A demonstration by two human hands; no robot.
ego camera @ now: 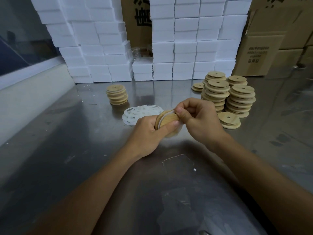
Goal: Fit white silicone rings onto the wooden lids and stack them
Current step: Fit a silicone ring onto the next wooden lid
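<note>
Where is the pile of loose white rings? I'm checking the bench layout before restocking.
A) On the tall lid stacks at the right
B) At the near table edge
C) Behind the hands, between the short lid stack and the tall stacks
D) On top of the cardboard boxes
C: the loose white rings lie flat on the steel table, just behind the left hand, between the short lid stack and the tall stacks.

I can make out large black printed characters on the brown cardboard box (137,22) standing behind the white foam blocks (94,39), but they are cut off and I cannot read them. The carton (260,53) on my right carries small dark print, upside down and too blurred to read.
</note>
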